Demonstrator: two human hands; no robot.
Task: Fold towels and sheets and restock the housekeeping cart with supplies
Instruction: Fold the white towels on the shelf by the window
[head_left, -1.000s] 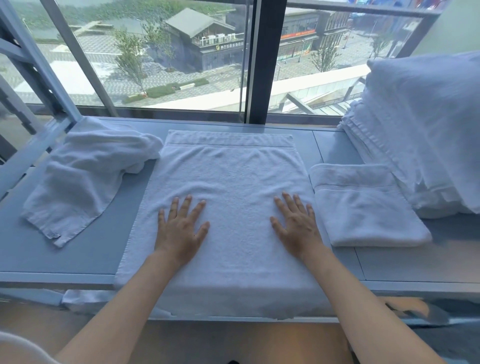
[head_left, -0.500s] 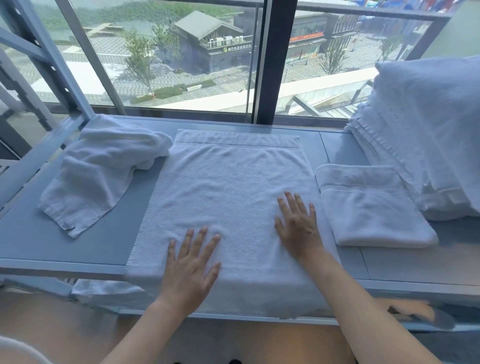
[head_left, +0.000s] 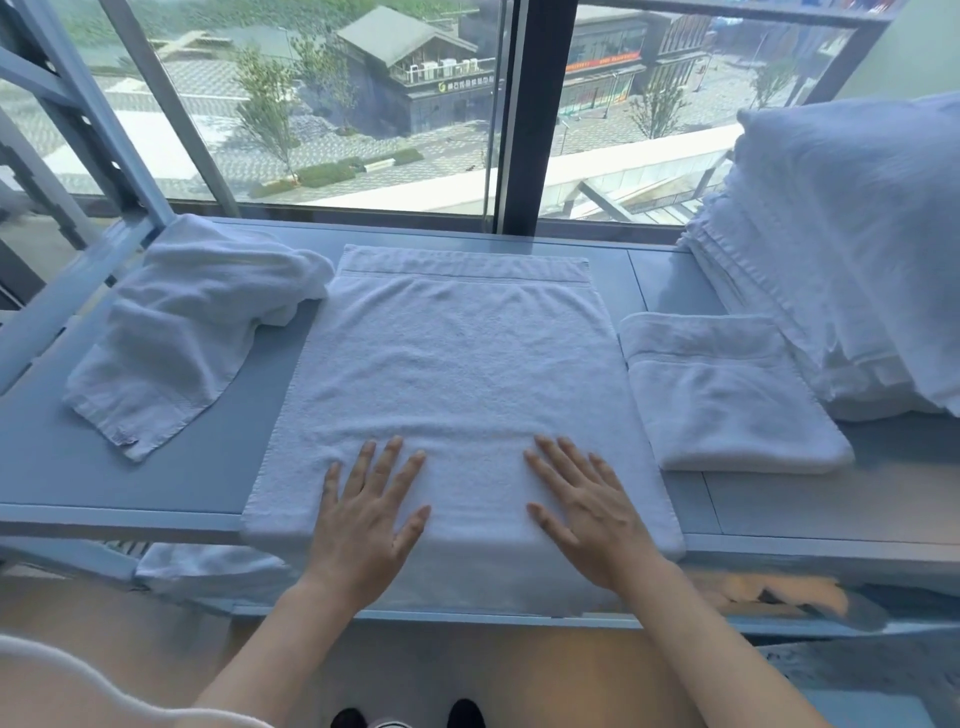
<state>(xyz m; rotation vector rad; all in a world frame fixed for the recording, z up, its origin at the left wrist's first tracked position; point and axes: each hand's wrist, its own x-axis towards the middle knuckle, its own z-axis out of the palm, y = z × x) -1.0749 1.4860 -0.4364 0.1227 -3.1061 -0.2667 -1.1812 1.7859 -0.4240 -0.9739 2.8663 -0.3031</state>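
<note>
Window (head_left: 363, 104): daylit glass beyond your work surface.
Shelf (head_left: 130, 483): grey-blue.
Floor (head_left: 467, 670): tan, below you.

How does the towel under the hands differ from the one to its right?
The spread towel lies flat and open, its near end hanging over the shelf edge; the folded towel is a smaller, thicker, layered bundle. Both hands press the spread towel; the folded towel lies untouched. Both are white terry.
</note>
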